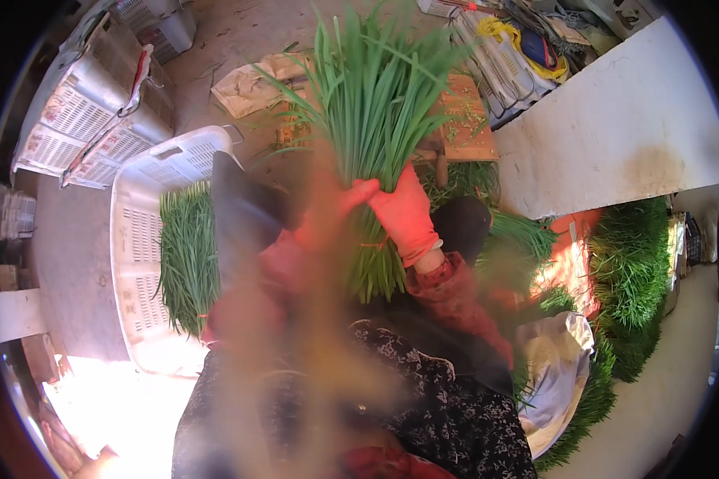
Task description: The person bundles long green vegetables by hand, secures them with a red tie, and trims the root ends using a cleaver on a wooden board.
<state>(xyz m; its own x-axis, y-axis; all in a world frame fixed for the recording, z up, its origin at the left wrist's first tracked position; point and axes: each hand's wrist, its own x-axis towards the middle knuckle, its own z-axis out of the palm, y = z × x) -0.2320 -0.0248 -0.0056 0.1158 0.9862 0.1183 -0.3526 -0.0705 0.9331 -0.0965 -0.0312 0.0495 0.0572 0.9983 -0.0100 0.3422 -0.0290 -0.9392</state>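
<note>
In the head view I hold an upright bunch of long green leafy stems point(367, 96) with both gloved hands. My left hand point(339, 199), partly veiled by a blurry haze, is closed round it, its fingers visible against the stems. My right hand point(399, 211), in an orange-red glove, grips the bunch from the right. A thin red band point(373, 245) circles the lower stems. Behind the bunch lies a wooden board point(467, 116) with green scraps on it and a dark-handled tool point(442, 166) at its near edge.
A white crate point(133, 239) with greens point(184, 255) stands left, stacked crates point(80, 104) beyond it. A tan sack point(244, 84) lies on the floor. At right are a pale panel point(615, 112), piles of greens point(627, 263), a white cloth point(555, 359) and stacked bundles point(495, 64).
</note>
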